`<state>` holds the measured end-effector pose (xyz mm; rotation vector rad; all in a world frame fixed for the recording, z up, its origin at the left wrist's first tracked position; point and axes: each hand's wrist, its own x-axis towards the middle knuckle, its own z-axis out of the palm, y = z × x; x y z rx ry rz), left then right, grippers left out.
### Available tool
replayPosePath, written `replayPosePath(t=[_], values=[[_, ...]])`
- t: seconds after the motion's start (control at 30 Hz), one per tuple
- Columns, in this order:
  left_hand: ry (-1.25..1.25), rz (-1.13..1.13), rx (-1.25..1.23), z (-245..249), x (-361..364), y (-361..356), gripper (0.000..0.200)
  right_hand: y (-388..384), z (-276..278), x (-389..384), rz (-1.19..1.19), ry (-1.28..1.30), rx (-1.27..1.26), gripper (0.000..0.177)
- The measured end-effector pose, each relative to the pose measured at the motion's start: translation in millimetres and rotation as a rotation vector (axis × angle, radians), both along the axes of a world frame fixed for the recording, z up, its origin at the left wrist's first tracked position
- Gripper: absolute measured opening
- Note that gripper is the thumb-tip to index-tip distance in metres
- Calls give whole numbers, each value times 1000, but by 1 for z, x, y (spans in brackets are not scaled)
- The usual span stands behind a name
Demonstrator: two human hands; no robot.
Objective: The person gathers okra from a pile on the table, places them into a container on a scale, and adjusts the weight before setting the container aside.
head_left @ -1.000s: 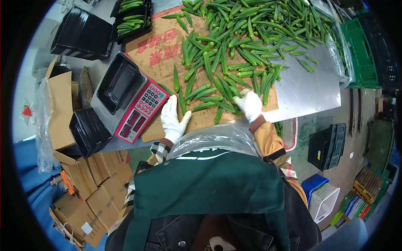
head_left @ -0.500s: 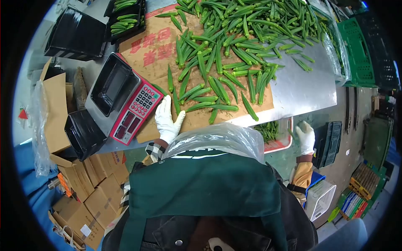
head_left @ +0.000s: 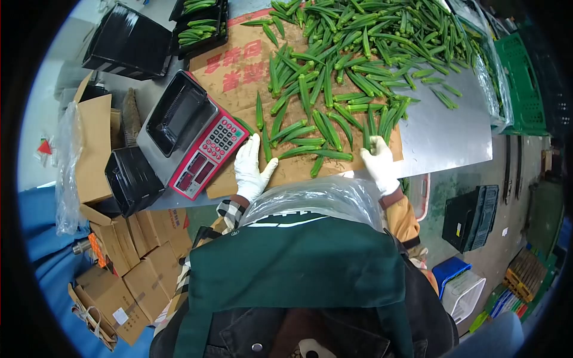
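My left hand (head_left: 252, 169), in a white glove, rests on the brown cardboard sheet (head_left: 239, 89) beside the red-edged scale (head_left: 206, 143). Its fingers are stretched out, and the thumb reaches to the lower end of a green okra pod (head_left: 267, 146). At the front right of the cardboard, my gloved right hand (head_left: 380, 165) has its fingers closed around the lower end of an upright-looking okra pod (head_left: 366, 136). Loose okra pods lie between the hands, and a large okra heap (head_left: 382, 42) spreads behind them.
A black tray (head_left: 176, 113) sits on the scale, with another black tray (head_left: 132, 179) beside it. Filled okra trays (head_left: 197, 33) stand at the back left. A green crate (head_left: 519, 83) is at the right; a dark crate (head_left: 470, 219) stands on the floor.
My right hand has come up from beside the table's front edge to the okra on the cardboard, closing on the nearest pod. My left hand stays by the scale. The view has shifted slightly.
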<state>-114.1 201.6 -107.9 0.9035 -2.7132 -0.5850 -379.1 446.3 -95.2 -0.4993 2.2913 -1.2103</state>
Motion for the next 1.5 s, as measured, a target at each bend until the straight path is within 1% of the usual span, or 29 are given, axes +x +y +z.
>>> replayPosePath(t=[0.03,0.07,0.1,0.17,0.27,0.3,0.37,0.4,0.5,0.63,0.67,0.77,0.87,0.93,0.97,1.03,1.1,1.13,1.17,1.23,1.27,1.33,1.37,1.4,1.43,1.47,1.5], values=[[3,-7,-2,0,0,-1,87,-15,11,0,42,91,24,34],[6,-13,-3,-1,0,-1,87,-29,-1,2,30,125,-88,34],[6,-22,-4,-1,1,-2,87,-41,-17,1,66,425,-3,34],[5,-24,-3,0,1,-2,87,-63,-27,4,156,675,136,36],[7,-25,-3,1,1,-3,86,-72,-25,0,103,393,84,34],[10,-21,-3,1,1,-3,86,-71,-23,-7,49,181,-47,27],[24,-20,2,-1,1,-4,86,-58,17,-22,37,-524,-143,19],[28,-21,7,-1,3,-3,86,-51,23,-28,43,-765,-331,18],[13,-22,-2,2,0,-2,85,-35,42,-20,-77,-976,-493,19],[10,-21,-53,1,-1,-2,87,-25,41,-11,-101,-1139,-624,21],[5,-19,-57,0,-1,-2,87,-22,43,-8,-121,-1143,-622,21],[-5,-16,-68,-3,-1,-2,86,-17,34,-7,-160,-1261,-645,21],[6,-22,-67,-1,-2,-2,86,-6,36,-6,-131,-1198,-604,25],[16,-23,-51,2,-3,-1,85,20,45,-7,-128,-1069,-544,29],[26,-30,-63,2,-3,-3,85,38,49,-10,-123,-1004,-515,30],[47,-42,-83,0,-2,-3,84,88,56,-26,-29,-940,-490,34],[11,-21,-42,1,-2,-2,83,145,50,-42,-34,-792,-342,35],[-7,-10,-21,2,-2,0,83,165,56,-44,-92,-751,-288,34],[8,7,-50,3,-2,2,82,182,62,-46,-150,-711,-238,32],[38,35,-115,5,-6,7,80,219,56,-52,-119,-442,22,26],[71,-15,-118,8,-9,8,79,229,54,-53,-127,-327,227,22],[136,-126,-117,16,-17,10,75,234,37,-49,-86,150,533,22],[177,-218,-107,18,-25,12,67,237,30,-52,-58,392,686,22],[187,-316,-110,14,-31,14,64,206,41,-47,-183,159,348,21],[197,-415,-114,9,-36,16,62,178,41,-41,-168,102,209,21],[128,-439,-116,5,-43,21,56,148,31,-27,-213,42,-3,23],[53,-400,-89,8,-52,25,54,116,25,-13,-138,159,11,25]])
